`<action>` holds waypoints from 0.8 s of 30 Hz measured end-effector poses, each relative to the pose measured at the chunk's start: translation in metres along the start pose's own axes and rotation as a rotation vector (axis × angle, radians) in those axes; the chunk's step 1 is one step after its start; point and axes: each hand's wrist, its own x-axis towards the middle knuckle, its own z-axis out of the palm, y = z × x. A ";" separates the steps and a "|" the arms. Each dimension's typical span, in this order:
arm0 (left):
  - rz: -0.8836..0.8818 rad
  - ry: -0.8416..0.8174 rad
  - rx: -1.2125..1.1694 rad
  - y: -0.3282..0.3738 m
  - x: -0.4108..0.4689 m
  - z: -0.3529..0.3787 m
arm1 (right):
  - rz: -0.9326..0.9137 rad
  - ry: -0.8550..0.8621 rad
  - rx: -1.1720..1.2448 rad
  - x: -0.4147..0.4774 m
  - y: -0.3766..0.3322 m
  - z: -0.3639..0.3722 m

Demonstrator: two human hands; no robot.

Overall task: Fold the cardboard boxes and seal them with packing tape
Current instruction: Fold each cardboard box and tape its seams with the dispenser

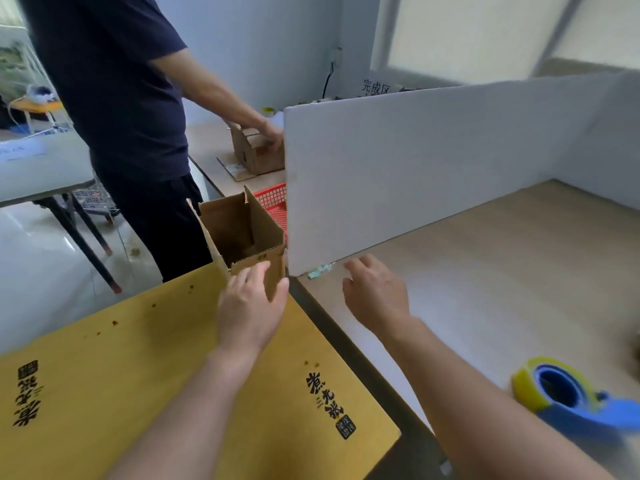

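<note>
Here a white partition board (433,168) stands upright across a pale wooden table (502,271), with its near end just beside the far corner of a yellow surface (138,375) printed with black characters. Behind that surface stands another person in dark clothes (121,98), one hand resting on a second brown box (256,154) on the far table. The cardboard box (242,230) sits upright at the yellow surface's far corner, top open and flaps raised, close against the partition's end. A red mesh basket (273,202) shows just behind it. On the pale table's near right edge lies a blue tape dispenser (581,407) carrying a yellow-green roll, well apart from the box. The left hand (249,306) grips the box's near corner, thumb on one wall and fingers on the other. The right hand (375,292) hovers over the table near the partition's foot, fingers loosely spread and holding nothing.
</note>
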 end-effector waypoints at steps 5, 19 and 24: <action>0.089 -0.141 0.007 0.061 -0.044 0.040 | 0.098 -0.008 -0.114 -0.068 0.071 -0.028; 0.430 -0.409 -0.036 0.320 -0.191 0.186 | 0.498 0.047 -0.173 -0.271 0.312 -0.128; 0.546 -0.509 -0.093 0.385 -0.234 0.234 | 0.653 0.059 -0.221 -0.333 0.381 -0.151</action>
